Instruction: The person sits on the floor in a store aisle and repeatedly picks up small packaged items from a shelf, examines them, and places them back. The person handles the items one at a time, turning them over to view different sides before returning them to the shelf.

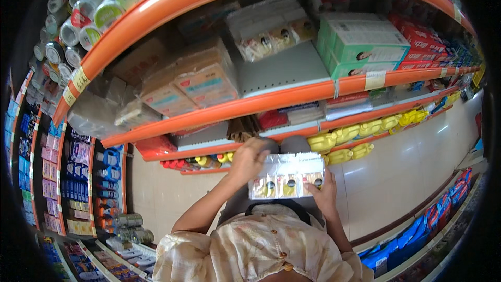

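My right hand [325, 192] grips the right side of a clear-wrapped multi-pack [287, 176], thumb on its front. The pack is held above my lap, with several printed packets along its near side and a shiny, pale upper part. At its upper left corner, my left hand [248, 160] has its fingers curled around a bunched brown cloth [242, 128]. This cloth fans out over the edge of the lower shelf, and the fingers hide where it is pinched.
An orange-edged shelf [219, 111] ahead carries wrapped brown packs [207, 82], similar clear-wrapped packs [274, 31] and green boxes [360, 47]. Yellow bottles [344, 137] line the bottom level. Stacked rolls or cans [70, 31] stand upper left; blue bags [415, 231] lie at lower right.
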Demonstrator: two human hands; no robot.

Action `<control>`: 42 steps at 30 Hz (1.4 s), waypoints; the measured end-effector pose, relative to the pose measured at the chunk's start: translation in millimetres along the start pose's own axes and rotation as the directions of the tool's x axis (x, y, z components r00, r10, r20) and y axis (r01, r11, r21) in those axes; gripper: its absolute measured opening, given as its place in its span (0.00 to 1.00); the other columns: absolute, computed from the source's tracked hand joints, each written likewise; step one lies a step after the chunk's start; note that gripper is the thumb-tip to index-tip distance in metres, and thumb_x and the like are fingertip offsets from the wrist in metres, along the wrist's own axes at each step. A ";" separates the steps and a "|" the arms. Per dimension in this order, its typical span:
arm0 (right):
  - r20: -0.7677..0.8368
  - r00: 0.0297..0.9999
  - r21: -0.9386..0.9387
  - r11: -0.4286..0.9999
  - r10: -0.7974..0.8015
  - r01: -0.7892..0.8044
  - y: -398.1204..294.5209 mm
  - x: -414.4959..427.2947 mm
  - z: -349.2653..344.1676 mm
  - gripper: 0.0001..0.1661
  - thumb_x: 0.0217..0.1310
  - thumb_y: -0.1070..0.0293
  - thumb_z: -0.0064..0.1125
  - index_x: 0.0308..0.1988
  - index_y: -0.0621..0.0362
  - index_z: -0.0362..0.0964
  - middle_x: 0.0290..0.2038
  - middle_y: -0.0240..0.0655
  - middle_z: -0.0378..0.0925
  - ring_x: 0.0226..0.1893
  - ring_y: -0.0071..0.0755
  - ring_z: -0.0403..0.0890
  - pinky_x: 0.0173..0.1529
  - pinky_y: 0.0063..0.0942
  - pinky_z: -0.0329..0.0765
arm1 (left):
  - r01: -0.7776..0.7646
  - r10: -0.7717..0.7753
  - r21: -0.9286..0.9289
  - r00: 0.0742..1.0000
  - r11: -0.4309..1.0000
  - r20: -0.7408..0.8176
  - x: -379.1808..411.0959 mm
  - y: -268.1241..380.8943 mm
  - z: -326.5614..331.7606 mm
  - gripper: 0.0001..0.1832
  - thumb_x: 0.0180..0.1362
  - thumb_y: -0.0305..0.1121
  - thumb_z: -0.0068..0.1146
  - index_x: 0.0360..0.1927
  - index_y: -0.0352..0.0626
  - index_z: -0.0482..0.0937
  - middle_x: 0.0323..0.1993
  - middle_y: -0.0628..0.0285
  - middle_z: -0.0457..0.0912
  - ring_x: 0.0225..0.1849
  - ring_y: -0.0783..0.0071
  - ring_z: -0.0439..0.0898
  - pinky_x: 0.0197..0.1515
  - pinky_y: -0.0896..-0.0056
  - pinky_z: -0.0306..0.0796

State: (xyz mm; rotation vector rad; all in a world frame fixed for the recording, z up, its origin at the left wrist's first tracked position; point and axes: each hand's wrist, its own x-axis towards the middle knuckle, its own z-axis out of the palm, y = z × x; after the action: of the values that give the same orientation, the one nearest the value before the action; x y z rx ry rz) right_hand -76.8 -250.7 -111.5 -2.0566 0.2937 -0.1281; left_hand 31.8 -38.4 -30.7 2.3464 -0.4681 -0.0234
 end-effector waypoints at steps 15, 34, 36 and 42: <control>-0.054 0.998 0.005 1.000 -0.021 0.021 -3.4 -5.5 8.0 0.39 0.38 0.64 0.63 0.51 0.67 0.57 0.37 0.47 0.65 0.39 0.46 0.68 0.44 0.34 0.65 | 0.414 -0.437 -0.398 0.899 0.818 0.035 -103.6 -53.3 29.9 0.09 0.48 0.27 0.53 0.29 0.30 0.72 0.17 0.55 0.74 0.20 0.72 0.72 0.24 0.73 0.66; -0.104 0.990 -0.074 0.993 -0.094 0.087 -29.3 -25.6 10.2 0.39 0.40 0.68 0.61 0.53 0.66 0.55 0.37 0.43 0.64 0.40 0.38 0.67 0.46 0.29 0.64 | 0.549 -0.416 -0.818 0.793 0.171 0.445 -91.7 -47.9 17.4 0.12 0.48 0.17 0.50 0.38 0.30 0.72 0.35 0.56 0.77 0.32 0.75 0.76 0.37 0.77 0.70; -0.111 0.989 -0.061 0.994 -0.099 0.093 -21.9 -25.2 13.2 0.39 0.40 0.68 0.61 0.53 0.67 0.55 0.38 0.43 0.64 0.40 0.38 0.67 0.47 0.28 0.64 | 0.532 -0.425 -0.836 0.794 0.138 0.435 -90.4 -48.2 17.7 0.12 0.48 0.17 0.49 0.39 0.30 0.72 0.35 0.57 0.77 0.32 0.76 0.75 0.38 0.77 0.70; -0.115 0.993 0.068 0.997 -0.038 0.046 -20.4 -18.5 11.3 0.36 0.43 0.69 0.60 0.53 0.66 0.56 0.40 0.40 0.64 0.42 0.34 0.67 0.46 0.26 0.65 | 0.438 -0.425 -0.871 0.847 0.222 0.319 -81.5 -45.0 12.0 0.12 0.49 0.17 0.48 0.39 0.33 0.73 0.34 0.59 0.78 0.33 0.78 0.75 0.37 0.79 0.69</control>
State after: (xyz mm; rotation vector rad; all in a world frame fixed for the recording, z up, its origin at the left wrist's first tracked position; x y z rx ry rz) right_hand -89.1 -227.0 -98.5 -1.9895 0.3114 -0.2779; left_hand -31.4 11.2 -79.1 1.2020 0.2422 -0.4636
